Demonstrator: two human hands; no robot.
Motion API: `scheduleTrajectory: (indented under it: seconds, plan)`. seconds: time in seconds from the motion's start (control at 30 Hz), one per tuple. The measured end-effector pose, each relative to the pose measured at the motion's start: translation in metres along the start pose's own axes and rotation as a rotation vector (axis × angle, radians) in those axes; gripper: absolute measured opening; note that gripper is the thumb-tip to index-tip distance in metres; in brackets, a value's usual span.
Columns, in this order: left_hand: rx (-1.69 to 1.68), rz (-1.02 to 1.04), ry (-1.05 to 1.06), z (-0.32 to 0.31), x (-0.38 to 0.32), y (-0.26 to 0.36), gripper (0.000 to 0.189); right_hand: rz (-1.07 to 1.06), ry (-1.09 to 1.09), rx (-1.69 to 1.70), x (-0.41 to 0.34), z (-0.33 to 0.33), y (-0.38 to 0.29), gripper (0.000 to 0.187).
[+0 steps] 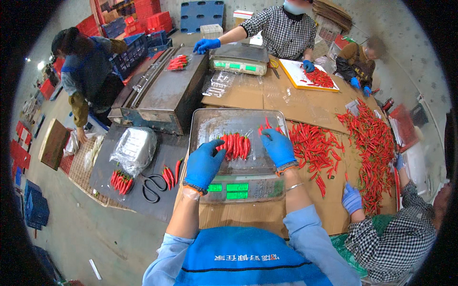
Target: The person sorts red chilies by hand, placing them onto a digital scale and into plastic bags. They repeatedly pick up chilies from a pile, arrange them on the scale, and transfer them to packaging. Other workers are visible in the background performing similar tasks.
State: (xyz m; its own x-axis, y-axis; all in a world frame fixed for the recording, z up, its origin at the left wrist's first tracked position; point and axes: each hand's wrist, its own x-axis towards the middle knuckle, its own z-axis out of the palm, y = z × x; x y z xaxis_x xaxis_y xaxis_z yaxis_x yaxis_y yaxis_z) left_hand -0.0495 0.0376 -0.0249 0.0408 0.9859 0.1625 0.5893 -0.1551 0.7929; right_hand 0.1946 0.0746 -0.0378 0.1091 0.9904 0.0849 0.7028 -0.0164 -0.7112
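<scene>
A row of red chili peppers [234, 146] lies in a clear plastic tray [253, 152] on the metal pan [229, 118] of a digital scale. My left hand [205, 165], in a blue glove, is at the tray's left end with its thumb and fingers apart; whether it touches the peppers is hard to tell. Beyond the tray's right side, my right hand [278, 147], gloved the same way, holds a few loose chili peppers [265, 123] that stick out past its fingertips. Green lit displays [237, 191] show on the scale's front.
Left lie black-handled scissors [154, 187], a filled pepper pack [121, 181], loose peppers [172, 175] and bagged trays [134, 148]. A metal wrapping machine [161, 103] stands behind. Pepper heaps [315, 146] cover the right side. A co-worker's gloved hand [352, 199] is near; other people work around the table.
</scene>
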Motion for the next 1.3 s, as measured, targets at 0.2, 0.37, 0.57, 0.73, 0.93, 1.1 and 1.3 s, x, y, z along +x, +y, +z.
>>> scheduleTrajectory:
  seconds: [0.2, 0.37, 0.57, 0.73, 0.93, 1.1, 1.3]
  plan:
    - [-0.051, 0.014, -0.017, 0.002, 0.0, 0.001, 0.03, -0.059, 0.119, -0.22, 0.023, -0.019, 0.01, 0.03]
    - [0.029, 0.062, -0.019, 0.003, -0.003, 0.002, 0.03, -0.129, -0.015, -0.482, 0.04, -0.008, 0.003, 0.032]
    - [0.051, 0.11, 0.02, 0.004, -0.009, 0.007, 0.029, -0.196, -0.097, -0.668, 0.045, 0.009, 0.001, 0.037]
    - [0.059, 0.104, 0.002, 0.006, -0.009, 0.008, 0.029, -0.206, -0.026, -0.709, 0.037, 0.013, 0.003, 0.031]
    - [0.01, 0.132, 0.001, 0.014, -0.01, 0.011, 0.028, -0.216, 0.054, -0.573, 0.016, -0.002, -0.004, 0.031]
    - [-0.219, 0.128, -0.054, 0.03, -0.009, 0.015, 0.03, 0.047, -0.007, 0.049, -0.011, -0.022, -0.013, 0.034]
    - [-0.872, -0.125, -0.261, 0.048, -0.017, 0.04, 0.033, -0.095, -0.185, 0.429, -0.051, -0.016, -0.028, 0.034]
